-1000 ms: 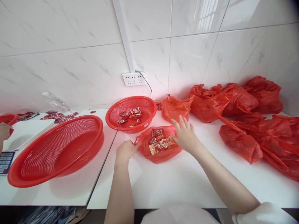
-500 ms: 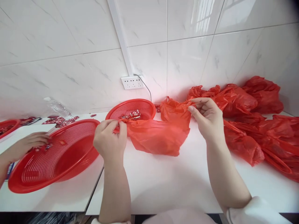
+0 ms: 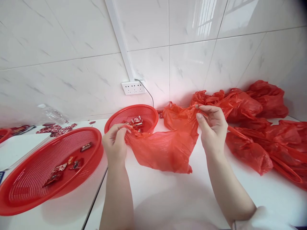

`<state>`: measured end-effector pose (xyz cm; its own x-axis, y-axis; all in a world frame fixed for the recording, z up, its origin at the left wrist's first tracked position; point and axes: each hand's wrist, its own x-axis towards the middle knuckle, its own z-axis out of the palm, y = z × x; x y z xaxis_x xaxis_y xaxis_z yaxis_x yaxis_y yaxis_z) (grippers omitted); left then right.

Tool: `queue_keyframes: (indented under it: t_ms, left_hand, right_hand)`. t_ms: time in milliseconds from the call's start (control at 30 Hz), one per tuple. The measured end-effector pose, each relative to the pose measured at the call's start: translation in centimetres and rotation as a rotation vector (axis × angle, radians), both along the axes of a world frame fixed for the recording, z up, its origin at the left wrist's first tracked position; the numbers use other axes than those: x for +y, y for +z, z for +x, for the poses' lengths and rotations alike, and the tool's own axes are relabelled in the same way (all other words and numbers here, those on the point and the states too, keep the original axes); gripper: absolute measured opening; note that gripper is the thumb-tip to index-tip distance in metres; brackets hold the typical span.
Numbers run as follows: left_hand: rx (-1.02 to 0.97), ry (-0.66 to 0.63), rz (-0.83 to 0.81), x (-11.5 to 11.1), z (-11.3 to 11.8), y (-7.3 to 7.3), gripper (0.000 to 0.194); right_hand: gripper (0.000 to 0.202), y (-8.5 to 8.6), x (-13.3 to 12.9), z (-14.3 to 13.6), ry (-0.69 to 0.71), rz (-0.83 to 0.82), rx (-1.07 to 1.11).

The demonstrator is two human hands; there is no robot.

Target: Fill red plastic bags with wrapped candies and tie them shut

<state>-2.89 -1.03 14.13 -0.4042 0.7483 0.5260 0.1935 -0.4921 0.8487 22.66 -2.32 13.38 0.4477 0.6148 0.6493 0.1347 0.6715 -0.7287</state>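
Note:
A thin red plastic bag (image 3: 163, 150) hangs stretched between my two hands over the white table. My left hand (image 3: 116, 142) pinches one upper end of it, thumb against fingers. At the other upper end, my right hand (image 3: 212, 124) grips the bag between thumb and forefinger. Whether anything lies inside the bag I cannot tell. Just behind my left hand stands a small red mesh basket (image 3: 151, 111) with several small red-wrapped packets (image 3: 136, 121) in it. Another red plastic bag (image 3: 176, 115) stands behind the held one.
A large red mesh basket (image 3: 93, 137) on the left holds several wrapped packets (image 3: 61, 167). Filled red bags (image 3: 249, 145) are heaped on the right. A clear plastic bottle (image 3: 54, 114) and scattered packets (image 3: 56, 129) lie by the tiled wall, below a power socket (image 3: 133, 88).
The bag is spread wider and hangs lower between my hands. At left, another person's hand has gone from view, and packets now lie in the large basket.

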Motion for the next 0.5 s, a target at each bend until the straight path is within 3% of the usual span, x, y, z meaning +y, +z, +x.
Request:
queue_keyframes:
  t_ms: [100, 167, 267, 333, 400, 500]
  left_hand:
    - [-0.142, -0.397, 0.000, 0.6, 0.4, -0.2, 0.019]
    - [-0.164, -0.551, 0.032, 0.8, 1.0, -0.5, 0.038]
    - [0.007, -0.730, -0.001, 0.4, 2.5, -1.2, 0.073]
    - [0.179, -0.796, -0.059, -0.1, 3.7, -1.5, 0.084]
    - [0.325, -0.815, -0.100, -0.5, 4.9, -1.7, 0.078]
    - [0.393, -0.750, -0.154, -0.8, 5.7, -1.6, 0.035]
  right_hand:
    - [0.016, -0.4, 0.4, -0.2, 0.033, -0.001, -0.027]
    - [0.014, -0.6, 0.4, -0.6, 0.073, 0.021, -0.064]
    - [0.012, -0.6, -0.2, -1.4, 0.215, 0.055, -0.174]
    - [0.021, -0.4, -0.9, -2.0, 0.386, 0.058, -0.288]
    - [0.030, -0.2, -1.5, -2.5, 0.537, 0.067, -0.426]
    - [0.031, -0.1, -1.7, -2.8, 0.570, 0.090, -0.571]
